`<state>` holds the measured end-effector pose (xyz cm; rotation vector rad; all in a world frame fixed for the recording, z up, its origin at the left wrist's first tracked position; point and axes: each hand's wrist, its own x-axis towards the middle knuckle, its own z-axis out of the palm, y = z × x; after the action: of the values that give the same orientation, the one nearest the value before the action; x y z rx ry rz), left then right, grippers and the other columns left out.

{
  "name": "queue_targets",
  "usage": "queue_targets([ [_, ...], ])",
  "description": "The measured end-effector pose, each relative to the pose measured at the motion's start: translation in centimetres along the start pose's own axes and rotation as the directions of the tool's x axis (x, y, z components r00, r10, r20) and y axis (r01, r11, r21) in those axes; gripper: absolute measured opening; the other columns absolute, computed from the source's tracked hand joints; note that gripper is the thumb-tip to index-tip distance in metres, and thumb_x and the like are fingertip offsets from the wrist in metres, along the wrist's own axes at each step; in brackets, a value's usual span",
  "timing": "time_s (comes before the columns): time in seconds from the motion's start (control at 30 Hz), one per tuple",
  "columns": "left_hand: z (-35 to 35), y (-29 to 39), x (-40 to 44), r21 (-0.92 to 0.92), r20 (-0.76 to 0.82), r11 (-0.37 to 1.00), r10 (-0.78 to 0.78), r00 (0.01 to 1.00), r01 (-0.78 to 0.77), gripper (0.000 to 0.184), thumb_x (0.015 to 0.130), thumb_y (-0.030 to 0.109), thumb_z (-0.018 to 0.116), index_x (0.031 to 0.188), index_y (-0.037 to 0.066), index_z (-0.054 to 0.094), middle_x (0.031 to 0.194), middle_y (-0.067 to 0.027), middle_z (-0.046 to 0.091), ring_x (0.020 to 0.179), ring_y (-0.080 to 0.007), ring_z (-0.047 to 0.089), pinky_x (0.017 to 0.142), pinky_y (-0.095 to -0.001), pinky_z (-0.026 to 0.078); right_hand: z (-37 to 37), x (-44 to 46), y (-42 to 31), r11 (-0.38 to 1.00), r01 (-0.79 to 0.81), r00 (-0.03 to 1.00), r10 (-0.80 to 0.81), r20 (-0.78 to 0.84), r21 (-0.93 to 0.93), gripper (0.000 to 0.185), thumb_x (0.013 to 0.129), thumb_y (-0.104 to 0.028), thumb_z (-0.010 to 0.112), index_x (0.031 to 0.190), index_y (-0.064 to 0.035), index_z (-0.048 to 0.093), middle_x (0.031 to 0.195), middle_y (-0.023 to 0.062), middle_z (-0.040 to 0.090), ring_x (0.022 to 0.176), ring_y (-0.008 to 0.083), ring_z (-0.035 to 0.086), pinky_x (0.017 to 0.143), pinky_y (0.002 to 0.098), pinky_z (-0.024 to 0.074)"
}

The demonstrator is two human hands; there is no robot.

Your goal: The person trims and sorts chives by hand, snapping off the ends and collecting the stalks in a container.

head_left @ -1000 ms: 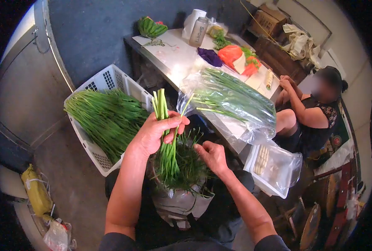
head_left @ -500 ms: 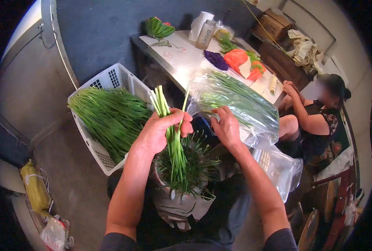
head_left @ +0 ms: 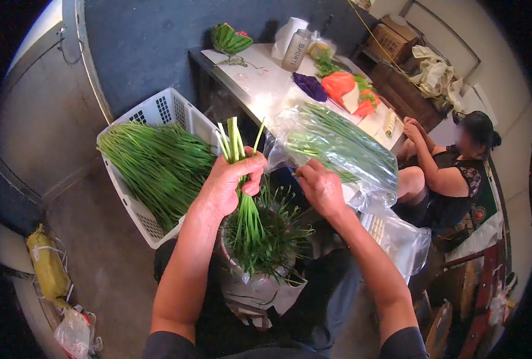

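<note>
Green stalks [head_left: 235,140] bunched in the left hand [head_left: 233,182], right hand [head_left: 321,186] curled near a bag [head_left: 373,200].
The left hand is wrapped around the bunch, its thumb across the front; pale cut ends point up to twelve o'clock, leafy ends hang towards five. One stalk [head_left: 260,133] leans apart at the fingers, towards one o'clock. The right hand is curled in, thumb near fingertips; whether it is fully closed or grips anything cannot be told. From it, the clear bag, with stalks inside, lies at one o'clock on the edge of the table [head_left: 257,84]. From the left hand, a white crate [head_left: 201,125] heaped with stalks sits at nine o'clock, and a tub [head_left: 230,261] of greens [head_left: 281,233] at five. A seated person [head_left: 448,170] is at about three o'clock from the right hand.
</note>
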<state>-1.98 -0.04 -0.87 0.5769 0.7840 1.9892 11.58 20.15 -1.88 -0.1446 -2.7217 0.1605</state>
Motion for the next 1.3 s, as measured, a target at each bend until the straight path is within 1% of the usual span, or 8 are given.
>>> queue_targets([
  [0.17, 1.2, -0.3, -0.1, 0.222, -0.107, 0.975, 0.055, 0.993, -0.031, 0.012, 0.078, 0.009, 0.066, 0.086, 0.004, 0.058, 0.068, -0.0026, 0.054, 0.047, -0.0097, 0.044, 0.044, -0.0245, 0.033, -4.1, 1.0, -3.5, 0.931, -0.024, 0.994, 0.060, -0.089, 0.365, 0.018, 0.077, -0.010, 0.071, 0.093, -0.0048, 0.064, 0.080, 0.0111, 0.059, 0.063, 0.0276, 0.061, 0.059, 0.0366, 0.0505],
  [0.27, 2.1, -0.8, -0.3, 0.305, -0.085, 0.952, 0.056, 0.995, -0.028, 0.014, 0.076, 0.009, 0.067, 0.087, 0.004, 0.059, 0.070, -0.0036, 0.057, 0.047, -0.0105, 0.046, 0.044, -0.0247, 0.035, -6.4, 2.1, -5.8, 0.715, -0.111, 0.991, 0.133, 0.021, 0.691, 0.017, 0.081, -0.009, 0.072, 0.093, -0.0030, 0.064, 0.077, 0.0054, 0.061, 0.062, 0.0155, 0.059, 0.059, 0.0299, 0.0481],
  [0.33, 2.4, -1.0, -0.5, 0.297, -0.044, 0.954, 0.049, 0.998, -0.034, 0.015, 0.076, 0.009, 0.067, 0.088, 0.004, 0.060, 0.069, -0.0039, 0.057, 0.048, -0.0107, 0.047, 0.044, -0.0248, 0.036, -8.2, 2.8, -7.8, 0.318, -0.265, 0.961, 0.161, 0.224, 0.910, 0.013, 0.087, -0.010, 0.069, 0.094, -0.0012, 0.062, 0.078, 0.0031, 0.064, 0.062, 0.0080, 0.056, 0.055, 0.0247, 0.0457],
  [0.67, 1.7, -0.8, -0.8, 0.227, 0.031, 0.973, 0.026, 0.999, -0.033, 0.014, 0.077, 0.012, 0.071, 0.083, 0.002, 0.062, 0.071, -0.0064, 0.061, 0.048, -0.0097, 0.049, 0.043, -0.0233, 0.037, -6.8, 3.5, -8.0, -0.016, -0.291, 0.915, 0.288, 0.283, 0.956, 0.018, 0.092, -0.018, 0.064, 0.096, -0.0010, 0.062, 0.077, 0.0040, 0.065, 0.052, 0.0072, 0.052, 0.048, 0.0201, 0.0426],
  [0.9, 1.5, -1.4, -0.4, 0.172, -0.005, 0.983, 0.060, 0.998, -0.058, 0.012, 0.080, 0.010, 0.070, 0.087, 0.002, 0.063, 0.075, -0.0074, 0.063, 0.049, -0.0101, 0.050, 0.044, -0.0232, 0.037, -5.2, 2.9, -8.6, 0.051, -0.221, 0.922, 0.338, 0.192, 0.974, 0.018, 0.094, -0.019, 0.061, 0.097, -0.0009, 0.062, 0.072, 0.0010, 0.060, 0.052, 0.0067, 0.050, 0.047, 0.0207, 0.0399],
  [1.17, 0.9, -1.2, -0.2, 0.222, -0.050, 0.963, 0.167, 0.985, -0.152, 0.019, 0.081, 0.018, 0.069, 0.092, 0.004, 0.063, 0.075, -0.0019, 0.060, 0.050, -0.0081, 0.048, 0.045, -0.0225, 0.036, -5.0, 0.1, -7.8, 0.448, -0.374, 0.907, 0.359, 0.220, 0.812, 0.020, 0.089, -0.018, 0.066, 0.098, 0.0000, 0.064, 0.075, 0.0033, 0.061, 0.064, 0.0101, 0.054, 0.057, 0.0258, 0.0444],
  [1.23, 1.0, -1.3, -0.1, 0.251, -0.061, 0.956, 0.174, 0.983, -0.153, 0.019, 0.081, 0.018, 0.069, 0.092, 0.004, 0.063, 0.074, -0.0012, 0.060, 0.050, -0.0074, 0.048, 0.045, -0.0220, 0.036, -4.2, -0.1, -7.9, 0.761, -0.150, 0.986, 0.158, 0.044, 0.631, 0.017, 0.086, -0.016, 0.069, 0.094, -0.0013, 0.066, 0.077, 0.0065, 0.063, 0.063, 0.0110, 0.055, 0.058, 0.0278, 0.0453],
  [1.3, 1.4, -1.5, -0.2, 0.262, -0.103, 0.952, 0.193, 0.976, -0.160, 0.018, 0.081, 0.017, 0.069, 0.092, 0.005, 0.063, 0.074, -0.0011, 0.060, 0.051, -0.0067, 0.048, 0.045, -0.0209, 0.036, -3.9, -0.1, -8.6, 0.692, -0.206, 0.973, 0.222, 0.067, 0.692, 0.015, 0.082, -0.013, 0.072, 0.089, -0.0015, 0.066, 0.075, 0.0080, 0.064, 0.061, 0.0115, 0.055, 0.057, 0.0282, 0.0457],
])
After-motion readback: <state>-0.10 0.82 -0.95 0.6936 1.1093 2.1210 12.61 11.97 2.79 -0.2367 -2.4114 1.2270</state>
